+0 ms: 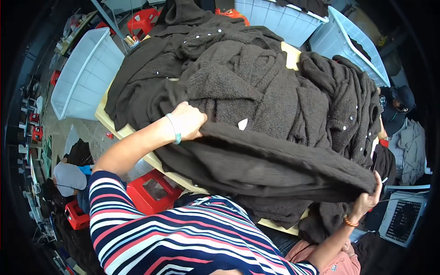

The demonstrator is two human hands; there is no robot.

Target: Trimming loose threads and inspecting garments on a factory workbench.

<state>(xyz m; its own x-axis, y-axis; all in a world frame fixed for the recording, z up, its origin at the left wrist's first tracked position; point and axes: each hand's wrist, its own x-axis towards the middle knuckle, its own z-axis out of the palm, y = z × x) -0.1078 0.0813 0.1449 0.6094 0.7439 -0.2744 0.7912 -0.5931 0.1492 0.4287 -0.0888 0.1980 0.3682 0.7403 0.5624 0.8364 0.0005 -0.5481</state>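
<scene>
A dark brown knit garment (275, 160) is stretched taut between my two hands, slanting down from left to right over the near side of the pile. My left hand (185, 120), with a pale bangle at the wrist, is closed on its upper left edge. At the far right end, the fingers of my right hand (368, 199) grip its corner; an orange beaded bracelet circles that wrist. Behind it lies a heap of similar brown knitwear (233, 68), with small white buttons on some pieces. A small white tag (243, 123) rests just above the stretched edge.
The heap covers a pale yellow table (106, 114). Translucent plastic bins (87, 75) stand at left and behind. A red stool (153, 191) is near my left side. People are close by: one in pink (332, 261), another at right (396, 107), another at left (71, 178).
</scene>
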